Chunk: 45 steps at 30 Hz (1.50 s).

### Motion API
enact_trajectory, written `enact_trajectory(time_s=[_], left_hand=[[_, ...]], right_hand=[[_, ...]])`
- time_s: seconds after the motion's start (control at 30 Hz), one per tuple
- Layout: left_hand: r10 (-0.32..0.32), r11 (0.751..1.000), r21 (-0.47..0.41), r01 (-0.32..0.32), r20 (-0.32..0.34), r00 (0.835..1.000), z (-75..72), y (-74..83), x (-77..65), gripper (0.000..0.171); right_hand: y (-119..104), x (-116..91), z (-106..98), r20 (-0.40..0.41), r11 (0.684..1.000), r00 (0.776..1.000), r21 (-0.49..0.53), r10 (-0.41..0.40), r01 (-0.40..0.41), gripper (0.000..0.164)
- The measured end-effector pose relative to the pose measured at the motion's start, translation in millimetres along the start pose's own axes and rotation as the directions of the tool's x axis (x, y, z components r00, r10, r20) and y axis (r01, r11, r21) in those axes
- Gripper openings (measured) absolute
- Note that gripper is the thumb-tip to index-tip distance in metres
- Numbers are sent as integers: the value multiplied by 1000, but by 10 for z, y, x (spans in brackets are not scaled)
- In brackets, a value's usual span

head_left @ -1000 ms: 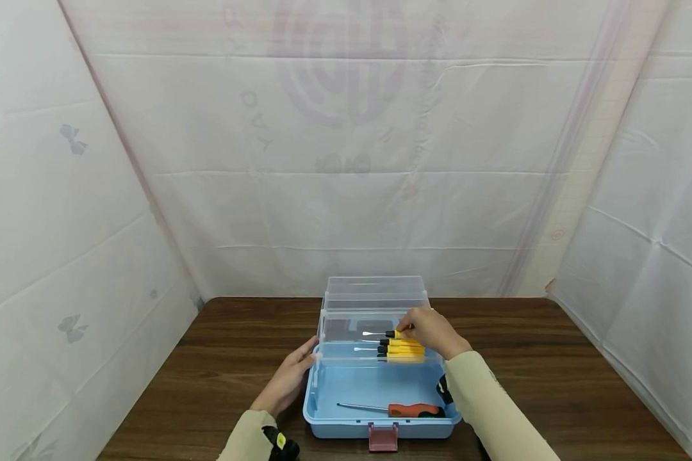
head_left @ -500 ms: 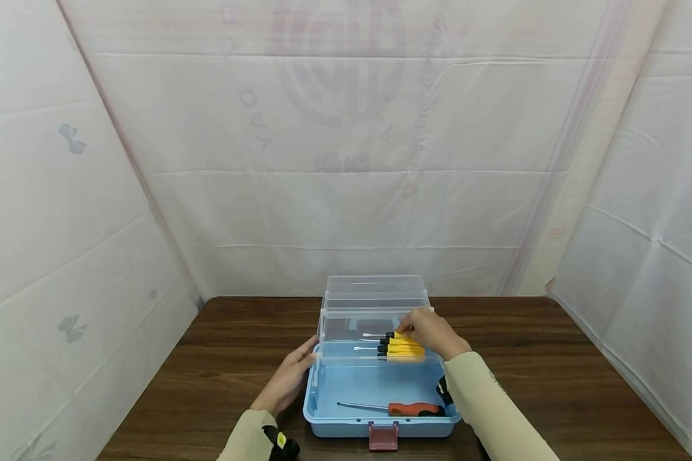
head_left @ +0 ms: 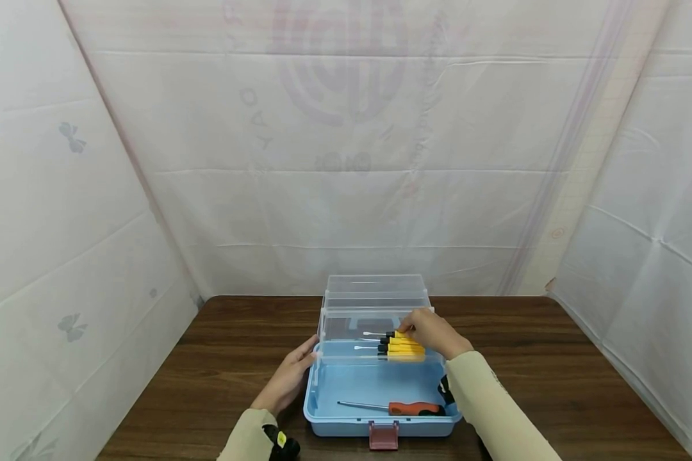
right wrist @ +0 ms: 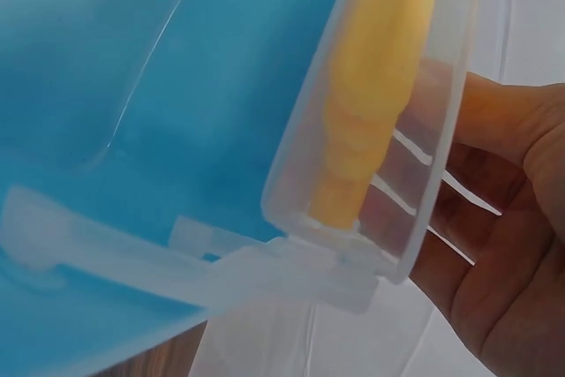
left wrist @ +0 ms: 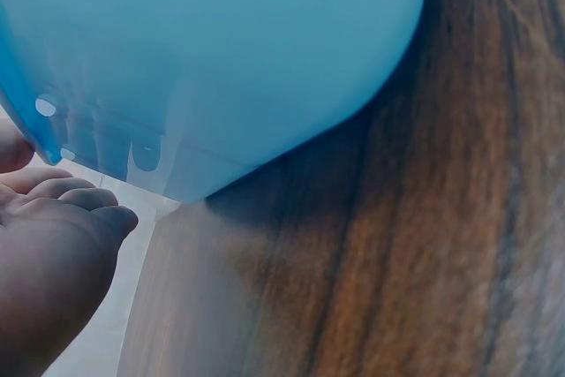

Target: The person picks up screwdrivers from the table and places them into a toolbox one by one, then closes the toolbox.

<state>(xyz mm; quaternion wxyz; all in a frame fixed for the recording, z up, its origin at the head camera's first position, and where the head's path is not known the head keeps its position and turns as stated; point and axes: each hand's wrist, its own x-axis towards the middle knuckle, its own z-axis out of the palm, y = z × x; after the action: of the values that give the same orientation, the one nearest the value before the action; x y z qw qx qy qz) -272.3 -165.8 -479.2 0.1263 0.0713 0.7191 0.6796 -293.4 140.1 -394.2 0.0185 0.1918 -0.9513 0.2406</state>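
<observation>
A blue toolbox (head_left: pixel 352 430) stands with a clear tray (head_left: pixel 346 358) raised over its back half. Several yellow-handled screwdrivers (head_left: pixel 403 349) lie side by side in the tray, their shafts pointing left. My right hand (head_left: pixel 432 331) reaches over the tray and pinches the rearmost screwdriver (head_left: pixel 393 334) near its black collar. In the right wrist view, its fingers (right wrist: pixel 433 245) show partly through the clear tray wall. My left hand (head_left: pixel 290 379) rests against the box's left side, fingers mostly straight, thumb at the rim. An orange-and-black screwdriver (head_left: pixel 416 409) lies inside the box along the front.
The clear lid (head_left: pixel 375 285) stands raised behind the tray. A reddish latch (head_left: pixel 383 436) hangs down at the box's front. Brown wood tabletop (head_left: pixel 207 384) lies around the box, with white sheeting (head_left: pixel 346 211) hung behind and on both sides.
</observation>
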Motion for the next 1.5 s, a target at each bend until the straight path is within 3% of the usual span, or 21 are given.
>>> enact_trajectory(time_s=[0.67,0.93,1.33,1.5], left_hand=[[17,1000,-1,-17,7,1000,-2,9,-13,57],[23,1000,-14,-23,19,1000,-7,6,-2,58],[21,1000,-10,-21,12,1000,-7,2,-12,58],[26,1000,-8,-26,14,1000,-11,3,-5,58]], right_hand=[[41,-44,-95,16,997,1000,79,-19,18,16],[70,-122,-217,-29,997,999,69,39,-36,17],[241,-286,-338,-94,998,995,52,27,-22,19],[322,-357,-366,-103,996,993,68,60,-53,21]])
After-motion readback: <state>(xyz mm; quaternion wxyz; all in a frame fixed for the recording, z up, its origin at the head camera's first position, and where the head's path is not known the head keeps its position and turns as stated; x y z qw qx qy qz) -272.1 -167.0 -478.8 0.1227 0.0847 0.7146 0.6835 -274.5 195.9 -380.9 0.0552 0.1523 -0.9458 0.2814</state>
